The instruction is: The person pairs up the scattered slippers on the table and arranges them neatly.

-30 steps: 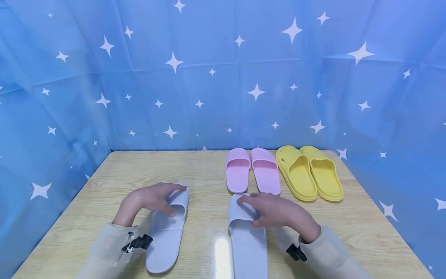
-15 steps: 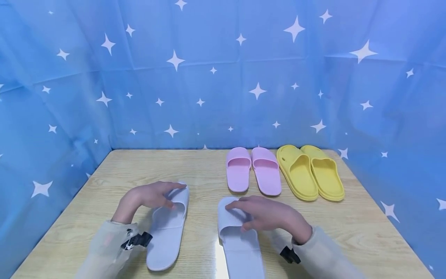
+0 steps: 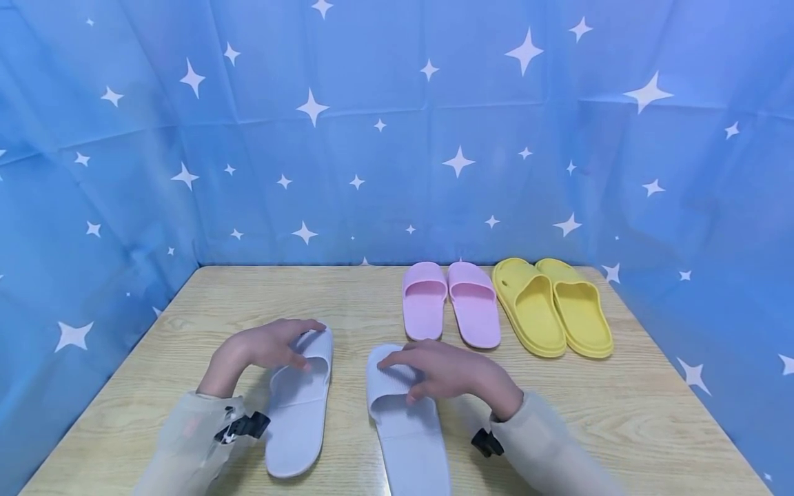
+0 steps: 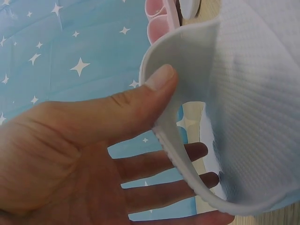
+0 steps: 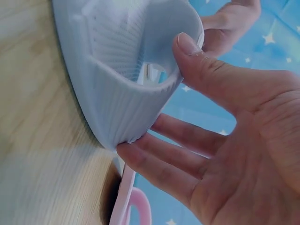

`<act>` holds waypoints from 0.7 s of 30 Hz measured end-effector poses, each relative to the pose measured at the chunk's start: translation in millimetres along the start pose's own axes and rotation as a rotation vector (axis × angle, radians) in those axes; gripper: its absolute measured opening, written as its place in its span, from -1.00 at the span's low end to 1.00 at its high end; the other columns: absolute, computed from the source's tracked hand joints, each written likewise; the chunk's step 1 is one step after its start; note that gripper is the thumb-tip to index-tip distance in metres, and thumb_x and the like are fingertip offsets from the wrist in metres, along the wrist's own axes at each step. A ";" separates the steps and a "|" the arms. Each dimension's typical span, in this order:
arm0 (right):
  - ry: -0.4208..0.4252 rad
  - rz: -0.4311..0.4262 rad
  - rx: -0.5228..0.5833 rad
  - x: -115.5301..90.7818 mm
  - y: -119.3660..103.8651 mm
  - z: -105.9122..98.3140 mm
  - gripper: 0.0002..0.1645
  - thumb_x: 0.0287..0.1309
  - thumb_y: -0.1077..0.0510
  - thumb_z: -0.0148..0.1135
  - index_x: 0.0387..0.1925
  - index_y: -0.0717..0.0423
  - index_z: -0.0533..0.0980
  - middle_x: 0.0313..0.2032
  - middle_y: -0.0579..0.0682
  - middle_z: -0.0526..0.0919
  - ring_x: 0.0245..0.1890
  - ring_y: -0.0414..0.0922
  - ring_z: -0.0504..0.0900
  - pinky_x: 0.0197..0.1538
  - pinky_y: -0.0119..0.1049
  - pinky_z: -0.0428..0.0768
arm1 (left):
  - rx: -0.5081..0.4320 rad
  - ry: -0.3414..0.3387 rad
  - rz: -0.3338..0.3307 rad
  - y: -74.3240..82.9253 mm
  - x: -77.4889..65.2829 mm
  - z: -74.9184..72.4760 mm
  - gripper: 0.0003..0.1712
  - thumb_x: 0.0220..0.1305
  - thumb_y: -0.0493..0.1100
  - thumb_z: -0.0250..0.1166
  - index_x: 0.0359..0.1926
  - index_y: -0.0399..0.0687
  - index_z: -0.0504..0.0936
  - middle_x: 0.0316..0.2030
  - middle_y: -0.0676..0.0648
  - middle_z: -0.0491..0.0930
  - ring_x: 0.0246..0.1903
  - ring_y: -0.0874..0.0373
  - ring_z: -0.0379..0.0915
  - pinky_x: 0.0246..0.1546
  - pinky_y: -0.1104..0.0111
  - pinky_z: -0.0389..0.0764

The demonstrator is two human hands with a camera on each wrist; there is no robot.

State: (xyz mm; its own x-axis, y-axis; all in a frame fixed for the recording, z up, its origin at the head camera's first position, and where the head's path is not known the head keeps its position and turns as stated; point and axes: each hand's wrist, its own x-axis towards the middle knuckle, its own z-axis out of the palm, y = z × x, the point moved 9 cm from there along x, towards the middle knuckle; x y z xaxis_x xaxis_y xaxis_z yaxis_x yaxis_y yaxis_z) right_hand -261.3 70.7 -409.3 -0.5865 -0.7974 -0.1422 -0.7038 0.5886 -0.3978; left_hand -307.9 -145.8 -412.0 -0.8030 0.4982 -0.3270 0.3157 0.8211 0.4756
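Reaching over a wood-grain table (image 3: pixel 360 296), a person in light sleeves (image 3: pixel 192 434) is holding one pale slipper in each hand. The left hand (image 3: pixel 265 346) is pinching the ribbed strap of the left slipper (image 3: pixel 296 430), its thumb resting inside the opening and its fingers lying on the outer side. The right hand (image 3: pixel 455 372) is gripping the strap of the right slipper (image 3: pixel 412 441) likewise, thumb inside, fingertips pressing near the toe. Both slippers are pointing away from the person, standing apart with a strip of table showing between them; the right one is angling its toe toward the left. Beyond the right hand, pink slippers (image 3: pixel 424 313) are sitting near the far edge, with yellow clogs (image 3: pixel 535 310) lying just beside them. A blue star-patterned curtain (image 3: pixel 372 165) is hanging behind.
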 end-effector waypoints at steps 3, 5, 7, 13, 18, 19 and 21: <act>0.000 0.001 0.025 10.2 0.2 -2.2 -0.27 0.18 0.11 0.51 0.38 -0.17 0.50 0.25 -0.16 0.64 0.15 -0.19 0.59 0.23 -0.22 0.56 | 0.002 0.011 0.004 -1.4 -0.3 -1.7 -0.17 0.27 -0.10 0.48 0.49 -0.10 0.36 0.49 -0.29 0.34 0.50 -0.29 0.20 0.46 -0.19 0.31; 0.003 -0.001 0.044 16.7 0.2 -4.1 -0.27 0.16 0.12 0.52 0.37 -0.16 0.51 0.24 -0.15 0.64 0.11 -0.20 0.59 0.20 -0.23 0.56 | 0.005 0.015 0.001 -2.3 -0.5 -2.3 -0.17 0.27 -0.11 0.47 0.50 -0.10 0.36 0.49 -0.28 0.34 0.51 -0.29 0.20 0.46 -0.19 0.30; 0.010 -0.003 0.050 22.8 0.2 -6.0 -0.28 0.15 0.13 0.52 0.36 -0.15 0.52 0.23 -0.13 0.65 0.09 -0.20 0.60 0.20 -0.23 0.57 | 0.005 0.019 -0.006 -3.3 -0.4 -2.6 -0.18 0.28 -0.11 0.47 0.50 -0.08 0.36 0.49 -0.28 0.34 0.51 -0.29 0.19 0.47 -0.19 0.29; 0.023 0.021 0.044 43.0 3.3 -7.7 -0.28 0.14 0.17 0.53 0.34 -0.11 0.53 0.27 -0.10 0.64 0.22 -0.13 0.60 0.33 -0.16 0.55 | 0.055 0.059 0.012 -4.3 1.9 -6.1 -0.20 0.27 -0.11 0.47 0.48 -0.09 0.39 0.45 -0.28 0.40 0.47 -0.29 0.26 0.45 -0.18 0.33; 0.053 0.089 0.045 55.2 9.5 -8.2 -0.34 0.21 0.16 0.49 0.34 -0.10 0.54 0.28 -0.05 0.63 0.28 -0.06 0.57 0.36 -0.09 0.54 | 0.102 0.127 0.038 -7.6 5.0 -12.4 -0.25 0.28 -0.13 0.46 0.45 -0.11 0.42 0.38 -0.25 0.49 0.41 -0.26 0.35 0.41 -0.15 0.39; 0.061 0.105 0.046 56.1 11.0 -8.3 -0.35 0.22 0.14 0.47 0.34 -0.12 0.54 0.27 -0.05 0.63 0.27 -0.06 0.57 0.34 -0.09 0.55 | 0.102 0.139 0.038 -9.1 5.8 -13.4 -0.25 0.28 -0.14 0.46 0.45 -0.11 0.43 0.38 -0.25 0.49 0.41 -0.25 0.36 0.41 -0.14 0.40; 0.083 0.128 0.051 57.3 13.2 -8.8 -0.38 0.25 0.12 0.46 0.34 -0.13 0.54 0.27 -0.05 0.63 0.27 -0.05 0.56 0.32 -0.08 0.57 | 0.111 0.163 0.043 -10.6 6.7 -15.5 -0.26 0.28 -0.14 0.46 0.43 -0.14 0.44 0.37 -0.27 0.50 0.40 -0.28 0.37 0.39 -0.16 0.41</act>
State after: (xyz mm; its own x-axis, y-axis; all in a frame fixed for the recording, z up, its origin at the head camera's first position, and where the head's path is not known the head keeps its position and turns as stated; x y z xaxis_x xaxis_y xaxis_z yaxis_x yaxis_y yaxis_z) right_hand -307.8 33.9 -414.7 -0.7029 -0.7011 -0.1203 -0.6007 0.6757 -0.4273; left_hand -324.5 -155.5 -406.5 -0.8560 0.4890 -0.1679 0.3979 0.8304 0.3899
